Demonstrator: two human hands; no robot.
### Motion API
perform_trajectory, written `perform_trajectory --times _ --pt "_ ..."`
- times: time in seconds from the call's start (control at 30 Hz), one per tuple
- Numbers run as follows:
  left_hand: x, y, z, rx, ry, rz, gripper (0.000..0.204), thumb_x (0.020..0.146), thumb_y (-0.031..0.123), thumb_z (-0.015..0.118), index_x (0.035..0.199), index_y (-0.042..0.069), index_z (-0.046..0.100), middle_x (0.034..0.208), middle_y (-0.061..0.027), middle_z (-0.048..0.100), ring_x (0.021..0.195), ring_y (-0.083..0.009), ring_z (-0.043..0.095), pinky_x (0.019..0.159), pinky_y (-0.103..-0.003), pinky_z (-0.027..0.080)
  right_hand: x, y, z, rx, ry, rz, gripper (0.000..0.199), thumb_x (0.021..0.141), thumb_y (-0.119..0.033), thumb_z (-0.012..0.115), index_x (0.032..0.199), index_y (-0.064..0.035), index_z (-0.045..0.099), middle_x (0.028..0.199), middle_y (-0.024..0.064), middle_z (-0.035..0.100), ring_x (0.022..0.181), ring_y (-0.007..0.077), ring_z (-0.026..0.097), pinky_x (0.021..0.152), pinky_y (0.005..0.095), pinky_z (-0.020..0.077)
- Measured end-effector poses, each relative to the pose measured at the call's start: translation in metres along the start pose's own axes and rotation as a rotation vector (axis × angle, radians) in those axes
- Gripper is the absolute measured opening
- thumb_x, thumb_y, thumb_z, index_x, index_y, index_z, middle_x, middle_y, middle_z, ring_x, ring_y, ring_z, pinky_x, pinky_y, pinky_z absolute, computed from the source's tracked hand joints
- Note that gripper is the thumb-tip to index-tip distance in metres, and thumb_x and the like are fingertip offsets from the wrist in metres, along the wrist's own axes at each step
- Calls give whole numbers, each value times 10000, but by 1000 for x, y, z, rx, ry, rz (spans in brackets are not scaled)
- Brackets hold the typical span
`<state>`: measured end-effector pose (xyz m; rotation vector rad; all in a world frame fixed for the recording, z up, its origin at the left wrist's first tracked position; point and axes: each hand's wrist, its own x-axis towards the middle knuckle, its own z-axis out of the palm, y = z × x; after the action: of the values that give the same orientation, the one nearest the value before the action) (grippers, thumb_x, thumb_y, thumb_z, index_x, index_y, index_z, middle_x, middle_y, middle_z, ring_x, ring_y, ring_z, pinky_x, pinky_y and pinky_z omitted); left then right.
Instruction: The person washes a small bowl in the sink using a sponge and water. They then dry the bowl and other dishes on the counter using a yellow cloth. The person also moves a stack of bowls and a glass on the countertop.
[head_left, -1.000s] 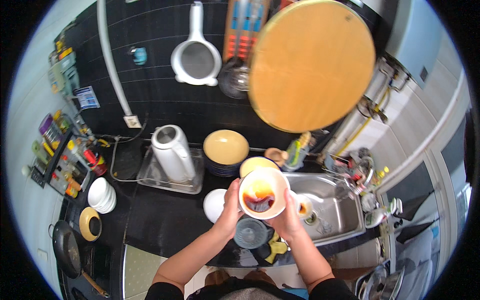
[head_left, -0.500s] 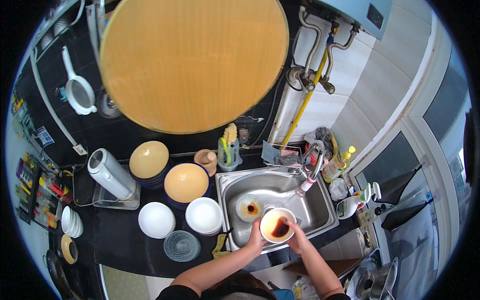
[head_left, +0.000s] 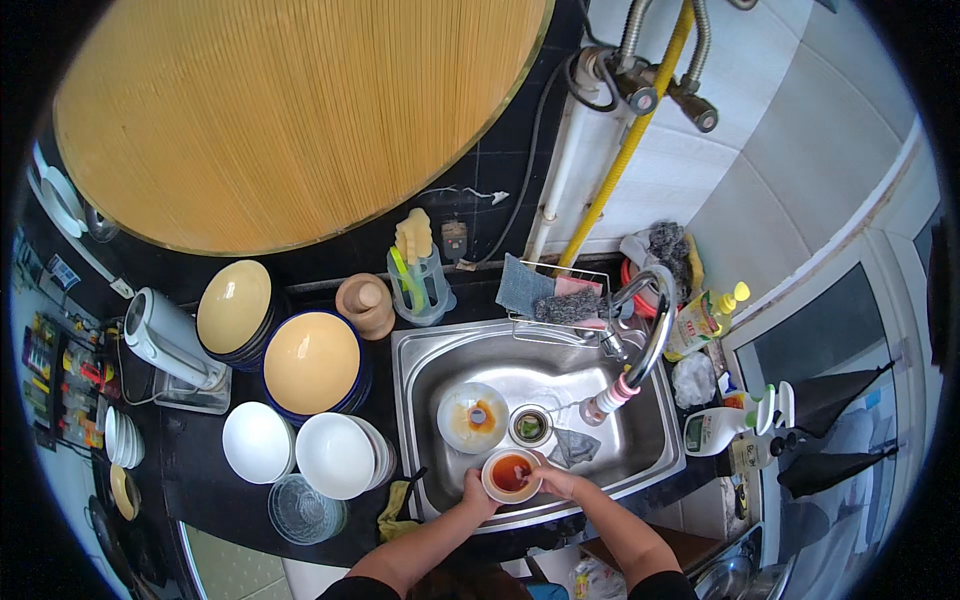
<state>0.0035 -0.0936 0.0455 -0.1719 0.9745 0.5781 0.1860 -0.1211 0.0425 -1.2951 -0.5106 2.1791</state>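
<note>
My left hand [head_left: 481,493] is closed on the left side of a small white bowl [head_left: 507,497] that holds reddish-brown liquid. On the opposite rim, my right hand [head_left: 556,482] grips the same bowl, with fingertips at its edge. The bowl is held over the front of the steel sink [head_left: 625,478]. Behind it in the sink sits a stained, pale bowl [head_left: 455,432], beside the drain [head_left: 530,426], which has green scraps in it. A grey cloth [head_left: 575,447] lies on the basin floor, below the curved faucet [head_left: 665,318].
Left of the sink stand cream bowls [head_left: 312,362], white bowls [head_left: 335,456] and a glass bowl [head_left: 300,512]. A yellowish cloth [head_left: 397,515] lies by the sink's left edge. A wire rack [head_left: 556,292] with scrubbers stands behind; a spray bottle [head_left: 715,430] is at right.
My view has shifted nearer the sink. The bowl in my hands has moved lower and toward the sink's front edge, and the dark liquid in it now looks redder and more spread out.
</note>
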Motion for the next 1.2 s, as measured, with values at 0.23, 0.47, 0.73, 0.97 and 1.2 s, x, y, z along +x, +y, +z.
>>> perform_trajectory --times 0.23,0.47,0.73,0.97,1.2 --pt "60 -2 -42 -57 135 140 452 774 379 281 978 33 489 1072 -171 517 1021 -316 491 883 -453 390 57 26 -31 -19 -127 191 797 731 -115 533 1350 -197 37 1280 109 313 1129 222 412 914 383 373" --pt "73 -1 -57 -87 237 216 399 820 297 270 969 0 490 982 -202 554 919 -315 542 855 -389 419 70 17 -21 -92 -137 246 906 641 -220 645 1348 -224 79 1194 60 376 1086 155 396 751 262 409" --pt "40 17 -34 212 305 206 387 859 274 292 1082 -3 446 1044 -159 526 973 -270 515 830 -387 425 62 0 3 -392 -5 118 888 649 -220 730 1338 -167 173 1209 42 413 1068 158 445 817 309 430" --pt "-107 55 6 1442 123 582 169 709 78 532 845 -22 519 881 -167 555 870 -299 531 750 -349 421 31 -10 17 -287 62 95 728 674 -284 702 1284 -144 329 1183 21 460 1042 140 465 797 296 414" --pt "-169 76 -48 2340 510 782 162 655 101 557 806 42 546 906 -118 494 865 -289 474 701 -386 420 9 18 8 -152 464 -83 537 742 -210 645 1213 -83 420 1162 52 495 1009 159 497 772 327 439"
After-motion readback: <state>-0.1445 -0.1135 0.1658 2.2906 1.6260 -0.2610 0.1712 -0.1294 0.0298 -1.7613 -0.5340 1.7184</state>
